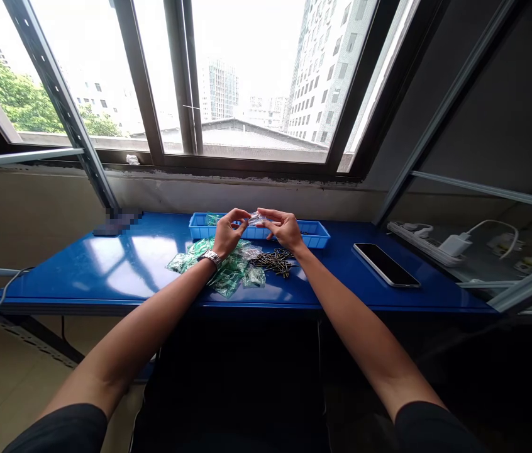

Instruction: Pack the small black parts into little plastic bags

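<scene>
Your left hand point(228, 236) and right hand point(287, 231) near blue bin point(317, 241); its walls bar low pass toward window wall point(162, 187). Low pass closer to you: green packets point(228, 282) and dark metal pins point(276, 261) in way. Left: broad bare tabletop point(72, 270), room up to slanted post point(73, 123). Right: open strip, then flat phone point(386, 265), then power strip point(429, 245).

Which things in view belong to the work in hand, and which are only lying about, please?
Likely in the work:
- clear plastic packet, pinched between left hand and right hand
- green packets, piled below the hands
- thin dark pieces, heaped beside them
- blue tray, behind the piles

Probably just lying about:
- phone, at the right
- white charger, beyond the phone
</scene>
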`<state>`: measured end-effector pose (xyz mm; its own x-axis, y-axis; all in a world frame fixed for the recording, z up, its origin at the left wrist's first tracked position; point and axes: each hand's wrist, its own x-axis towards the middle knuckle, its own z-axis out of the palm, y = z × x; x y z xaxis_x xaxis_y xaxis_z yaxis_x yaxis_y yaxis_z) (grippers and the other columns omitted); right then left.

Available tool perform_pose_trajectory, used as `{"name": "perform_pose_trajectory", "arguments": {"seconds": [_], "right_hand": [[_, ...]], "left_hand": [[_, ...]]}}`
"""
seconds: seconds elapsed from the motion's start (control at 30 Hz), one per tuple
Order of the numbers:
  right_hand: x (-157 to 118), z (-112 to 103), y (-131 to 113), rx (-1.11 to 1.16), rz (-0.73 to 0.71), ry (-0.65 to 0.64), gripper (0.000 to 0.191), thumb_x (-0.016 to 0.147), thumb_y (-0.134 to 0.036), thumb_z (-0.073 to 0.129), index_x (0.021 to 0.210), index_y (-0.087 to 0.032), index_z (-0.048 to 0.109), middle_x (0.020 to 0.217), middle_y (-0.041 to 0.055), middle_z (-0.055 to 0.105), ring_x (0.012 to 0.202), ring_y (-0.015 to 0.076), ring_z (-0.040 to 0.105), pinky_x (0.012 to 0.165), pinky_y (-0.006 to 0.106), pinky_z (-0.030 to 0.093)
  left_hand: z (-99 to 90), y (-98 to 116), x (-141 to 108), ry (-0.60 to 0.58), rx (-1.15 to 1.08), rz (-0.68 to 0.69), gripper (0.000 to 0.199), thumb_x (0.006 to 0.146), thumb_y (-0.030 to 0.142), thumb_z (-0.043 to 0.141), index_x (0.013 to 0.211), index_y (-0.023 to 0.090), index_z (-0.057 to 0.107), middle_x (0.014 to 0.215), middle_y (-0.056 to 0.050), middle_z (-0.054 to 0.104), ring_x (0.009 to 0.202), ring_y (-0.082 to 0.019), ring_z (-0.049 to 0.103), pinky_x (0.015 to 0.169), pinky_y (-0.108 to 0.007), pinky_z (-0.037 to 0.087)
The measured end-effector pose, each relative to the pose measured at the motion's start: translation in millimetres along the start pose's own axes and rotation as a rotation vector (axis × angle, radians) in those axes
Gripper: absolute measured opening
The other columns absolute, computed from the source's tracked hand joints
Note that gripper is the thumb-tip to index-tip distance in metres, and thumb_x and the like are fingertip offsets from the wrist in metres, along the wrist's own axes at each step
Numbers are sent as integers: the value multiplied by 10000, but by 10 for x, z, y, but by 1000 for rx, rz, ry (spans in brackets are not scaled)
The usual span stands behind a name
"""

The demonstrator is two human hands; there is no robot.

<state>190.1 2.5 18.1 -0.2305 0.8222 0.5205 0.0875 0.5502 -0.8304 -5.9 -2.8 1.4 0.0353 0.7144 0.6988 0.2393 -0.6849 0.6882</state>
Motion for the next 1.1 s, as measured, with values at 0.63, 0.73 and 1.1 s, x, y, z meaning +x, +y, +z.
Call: {"name": "perform_pose_trajectory", "arguments": {"seconds": [0.63,0.73,1.1], "right_hand": [[1,-14,-5,-17,-21,-1,465,839,-514,780,1156,-174,803,1175,136,774,778,257,793,443,253,573],[1,-10,-5,-28,21,-10,470,843,-556,763,1062,-145,816,971,137,802,647,226,765,430,246,541],[1,-12,21,-79,57,-84,459,876,-582,696,784,-138,769,535,23,631,380,107,531,369,212,394]], "left_hand": [[1,-27,4,0,24,-10,158,922,347,687,946,194,716,975,-67,750,829,-179,647,661,-266,488],[-1,-10,4,10,39,-34,208,925,389,678,903,184,697,891,-65,723,773,-175,615,626,-264,456],[-6,9,-13,-57,-27,-125,287,866,396,634,692,181,557,617,9,519,565,-128,440,520,-248,317]]}}
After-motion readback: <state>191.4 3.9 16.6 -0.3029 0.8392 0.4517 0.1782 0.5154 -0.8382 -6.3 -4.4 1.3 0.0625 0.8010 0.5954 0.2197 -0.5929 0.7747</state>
